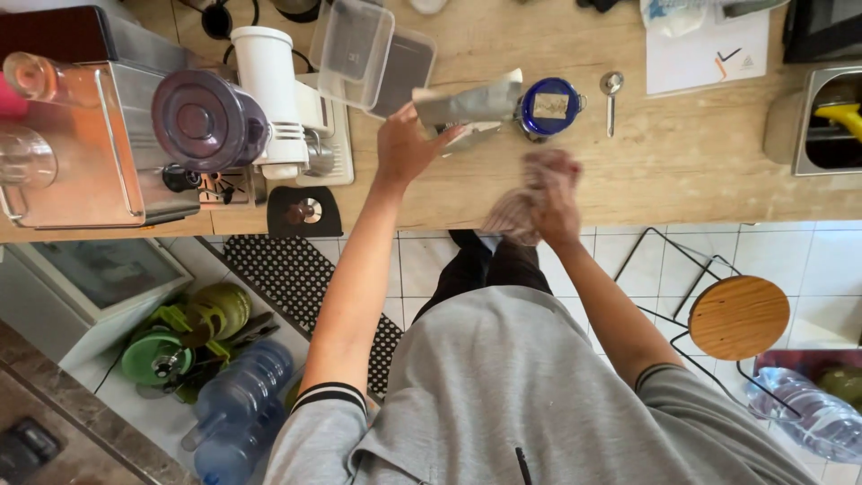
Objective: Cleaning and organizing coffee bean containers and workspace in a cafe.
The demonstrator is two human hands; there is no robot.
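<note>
Bench (682, 153) runs across the top of view. Left hand (404, 148) on a foil pouch (467, 103) lying on the bench. Lidded jar (549, 106) just right of pouch; scoop (611, 94) right of jar. Right hand (552, 202) with cloth (516, 211) at the near bench edge. Grinder (265, 90) left of pouch, tubs (359, 49) behind. Stool (738, 316) on the floor, right.

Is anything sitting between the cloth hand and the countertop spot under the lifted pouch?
Nothing visible does. The right hand grips the cloth at the counter edge; the left hand holds the grey pouch up. The blue-lidded jar stands just behind.
</note>
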